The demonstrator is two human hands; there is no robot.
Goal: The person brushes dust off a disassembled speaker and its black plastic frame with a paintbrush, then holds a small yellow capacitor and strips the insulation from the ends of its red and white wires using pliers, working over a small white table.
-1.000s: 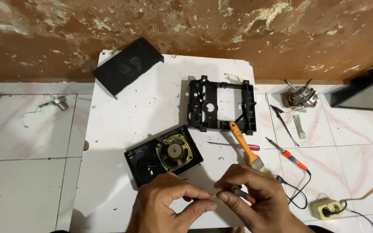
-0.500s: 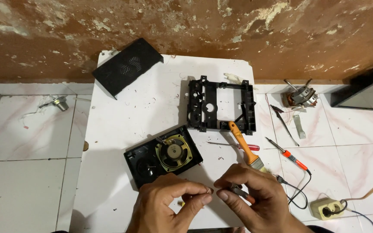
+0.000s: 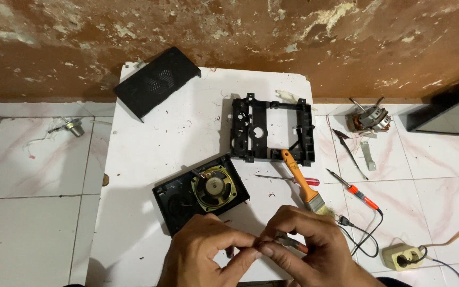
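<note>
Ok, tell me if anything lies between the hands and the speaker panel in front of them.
Nothing visible does: the left hand and right hand, pinching a small part, sit just near of the speaker panel, with only bare white board between.

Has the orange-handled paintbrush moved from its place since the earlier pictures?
No. The paintbrush lies just as before, its handle tip touching the lower edge of the black plastic frame and its bristles beside the right hand.

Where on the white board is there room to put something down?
The white board is bare along its left side, between the black cover and the speaker. It is crowded on the right, around the black frame, the paintbrush and both hands.
</note>
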